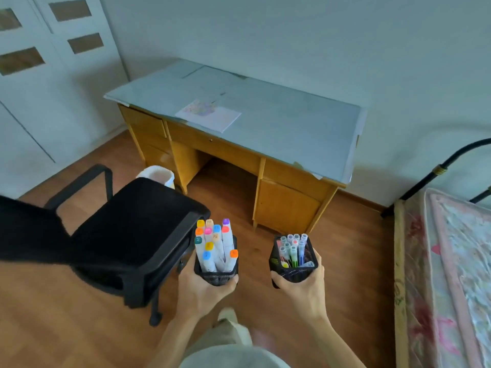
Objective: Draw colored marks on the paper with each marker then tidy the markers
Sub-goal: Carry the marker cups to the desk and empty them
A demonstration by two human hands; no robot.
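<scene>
Across the wooden floor (305, 301), marked paper (210, 116) lies on the counter (279, 128). Left hand (202, 288) grips a holder of capped markers (215, 245); right hand (303, 285) grips another pen holder (293, 261).

soft, even daylight; moderately bright, slightly cool cast. the desk (265, 123) top shows a pale, diffuse sheen without hard glare. shadow pools in the kneehole below the desk. wide-angle distortion bends lines left and right of the desk. overall focus soft; fine detail smeared.
</scene>
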